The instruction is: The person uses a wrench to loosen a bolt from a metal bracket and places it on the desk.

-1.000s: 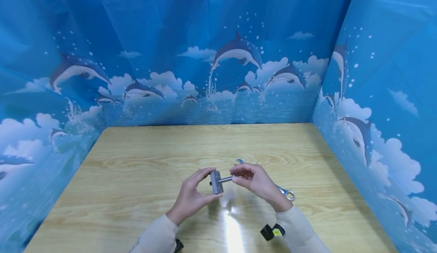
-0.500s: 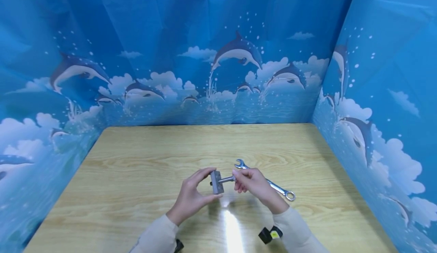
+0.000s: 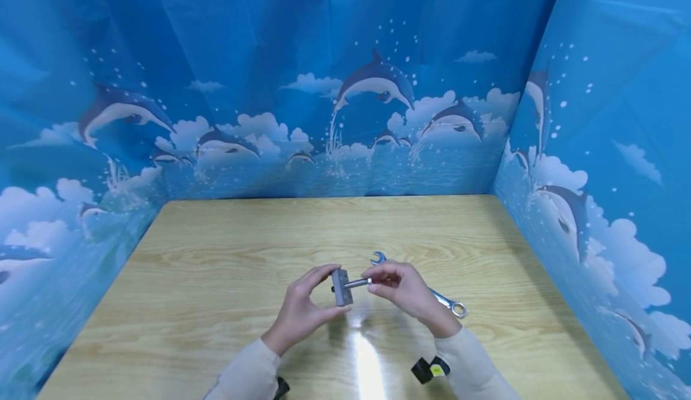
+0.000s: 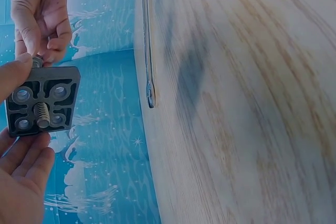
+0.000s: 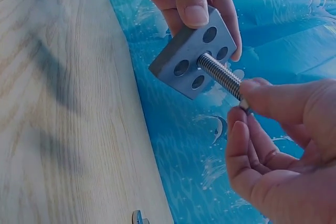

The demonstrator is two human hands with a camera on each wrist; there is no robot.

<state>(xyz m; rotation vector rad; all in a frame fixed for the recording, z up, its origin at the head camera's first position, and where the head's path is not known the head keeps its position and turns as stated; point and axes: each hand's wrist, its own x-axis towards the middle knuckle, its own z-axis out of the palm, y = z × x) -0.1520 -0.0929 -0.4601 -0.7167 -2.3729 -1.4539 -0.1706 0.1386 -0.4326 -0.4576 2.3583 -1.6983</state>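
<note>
In the head view my left hand (image 3: 305, 305) grips a grey square metal block (image 3: 341, 288) by its edges, thumb at one side and fingers at the opposite one. A threaded bolt (image 5: 223, 77) runs through the block's middle hole, among several round holes. Its threaded tip (image 4: 42, 115) pokes out of the ribbed back face, as the left wrist view shows. My right hand (image 3: 408, 293) pinches the bolt's head end between thumb and fingertips. A long stretch of thread shows between that hand and the block. Both hands hold the work above the table.
A combination wrench (image 3: 450, 303) lies on the wooden table (image 3: 232, 244), partly covered by my right hand and forearm in the head view. Blue dolphin-print sheets (image 3: 281, 166) stand behind the table and at its sides. Small black devices (image 3: 423, 370) sit at my wrists.
My right hand's fingers have rolled round the bolt head, turning one way and then back, covering and uncovering the wrench. My left hand and the block stay almost still.
</note>
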